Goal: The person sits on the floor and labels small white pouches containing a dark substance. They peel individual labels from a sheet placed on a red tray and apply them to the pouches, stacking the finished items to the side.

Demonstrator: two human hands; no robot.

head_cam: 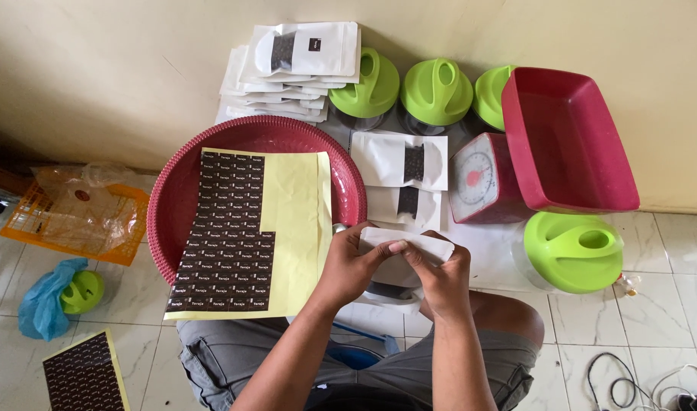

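Hands: left [351,262] and right [440,270] pinching white pouch [409,245], just right of yellow sheet of dark labels [249,228] on red basin [348,183].

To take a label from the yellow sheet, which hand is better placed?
Probably the left hand. It is beside the right edge of the sticker sheet lying on the red basin. The right hand is farther away, and both hands hold the white pouch.

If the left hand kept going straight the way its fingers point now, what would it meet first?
The left hand points up and right over the white pouch it holds. Beyond that, it would probably first meet the windowed white pouches lying flat on the floor, though depth is unclear.
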